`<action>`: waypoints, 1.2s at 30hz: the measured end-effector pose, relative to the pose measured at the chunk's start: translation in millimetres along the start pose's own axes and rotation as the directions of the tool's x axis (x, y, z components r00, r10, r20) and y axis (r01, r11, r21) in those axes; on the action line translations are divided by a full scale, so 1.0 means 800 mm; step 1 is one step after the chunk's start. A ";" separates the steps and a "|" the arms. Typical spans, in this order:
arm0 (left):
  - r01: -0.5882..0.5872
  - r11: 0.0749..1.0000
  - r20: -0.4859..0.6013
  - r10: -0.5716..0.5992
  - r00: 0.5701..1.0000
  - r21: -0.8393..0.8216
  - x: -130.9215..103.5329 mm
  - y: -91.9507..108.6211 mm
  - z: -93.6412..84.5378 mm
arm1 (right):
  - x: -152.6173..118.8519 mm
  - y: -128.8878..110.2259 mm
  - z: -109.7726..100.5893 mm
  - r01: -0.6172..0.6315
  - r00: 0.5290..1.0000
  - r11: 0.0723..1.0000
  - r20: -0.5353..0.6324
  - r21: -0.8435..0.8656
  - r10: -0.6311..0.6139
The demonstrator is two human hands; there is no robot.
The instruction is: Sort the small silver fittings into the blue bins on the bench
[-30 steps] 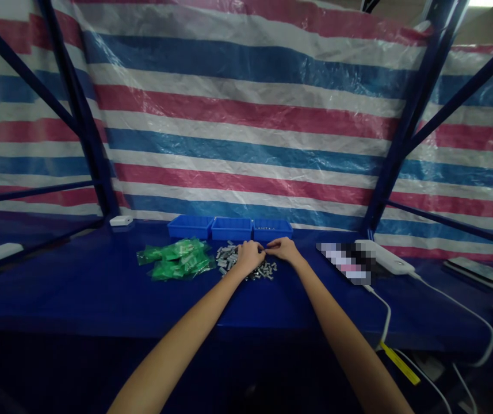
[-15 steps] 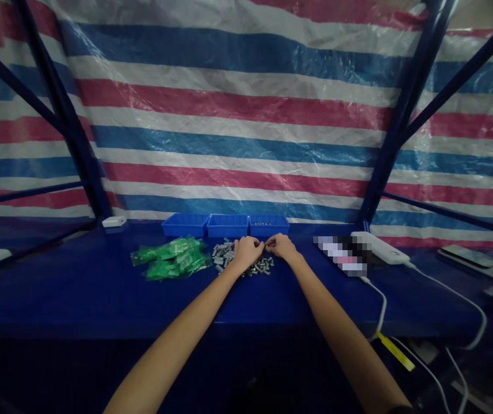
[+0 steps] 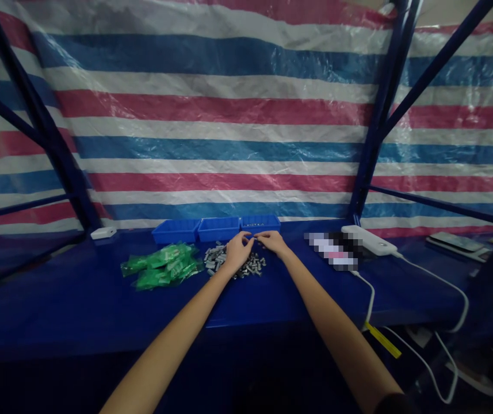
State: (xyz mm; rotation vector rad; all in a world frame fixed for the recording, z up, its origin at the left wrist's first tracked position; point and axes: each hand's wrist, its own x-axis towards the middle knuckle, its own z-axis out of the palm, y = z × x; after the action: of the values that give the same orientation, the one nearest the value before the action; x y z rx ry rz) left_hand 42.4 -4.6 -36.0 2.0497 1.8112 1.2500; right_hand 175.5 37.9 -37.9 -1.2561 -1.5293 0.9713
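My left hand [image 3: 239, 250] is over a pile of small metal pieces [image 3: 253, 265], its fingers curled towards the fingertips of my right hand [image 3: 273, 241]. My right hand is in a pinch beside the pile's right edge, just in front of the right blue bin [image 3: 261, 223]. Anything between either hand's fingertips is too small to make out. Greyer, block-like metal parts [image 3: 214, 259] lie left of my left hand. Small pieces show inside the right bin.
Further left lie green plastic bags [image 3: 164, 265]. A middle blue bin [image 3: 219, 229] and a left blue bin [image 3: 176, 231] stand behind. To the right are a pixelated phone [image 3: 335, 251], a white power bank [image 3: 369, 240] and white cables [image 3: 372, 299]. Blue frame posts [image 3: 367, 138] flank the table.
Both hands have moved slightly forward towards the right bin, staying close together. The whole view has shifted a little, so things sit further left.
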 end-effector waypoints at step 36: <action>-0.026 0.950 0.327 -0.081 0.942 0.310 -0.012 0.025 -0.017 | 0.002 -0.018 -0.016 -0.024 0.999 0.837 -0.007 0.547 0.033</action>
State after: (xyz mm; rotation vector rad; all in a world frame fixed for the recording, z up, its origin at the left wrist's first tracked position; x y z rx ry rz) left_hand 49.4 -24.1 -20.2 2.2129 1.9530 0.5802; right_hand 183.6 37.5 -20.1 -0.8671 -1.0995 1.3013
